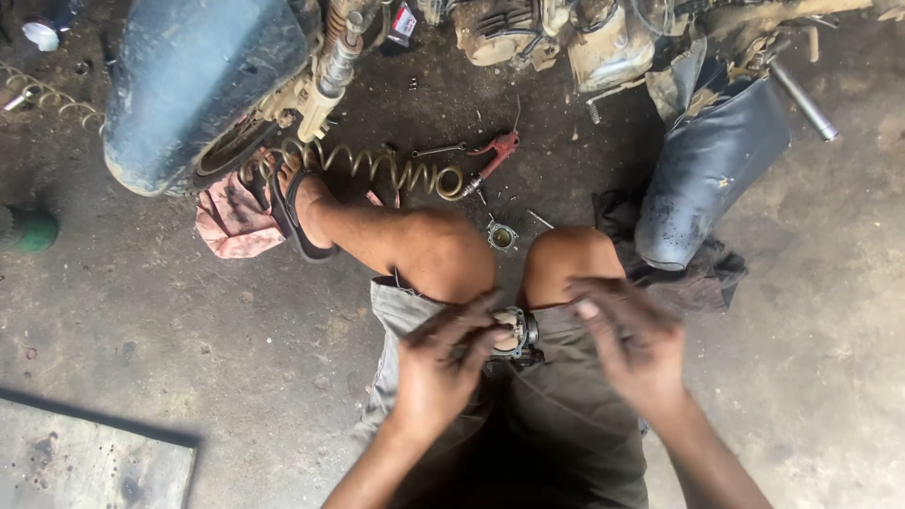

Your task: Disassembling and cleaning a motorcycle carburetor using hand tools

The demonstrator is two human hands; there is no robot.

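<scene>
My left hand (441, 363) grips a small metal carburettor part (517, 335) over my lap, between my knees. My right hand (633, 337) hovers just to the right of it with fingers spread, blurred; whether it touches the part I cannot tell. I squat on a dirty concrete floor. A second small metal ring part (501, 236) lies on the floor just beyond my knees.
A motorcycle's blue mudguard and wheel (193, 85) stand at top left, its engine (566, 33) at top centre. A coiled air hose (377, 165) with a red blow gun (498, 151) lies ahead. Nearby are a pink rag (231, 221), a dark seat (707, 170) and a grey slab (90, 462).
</scene>
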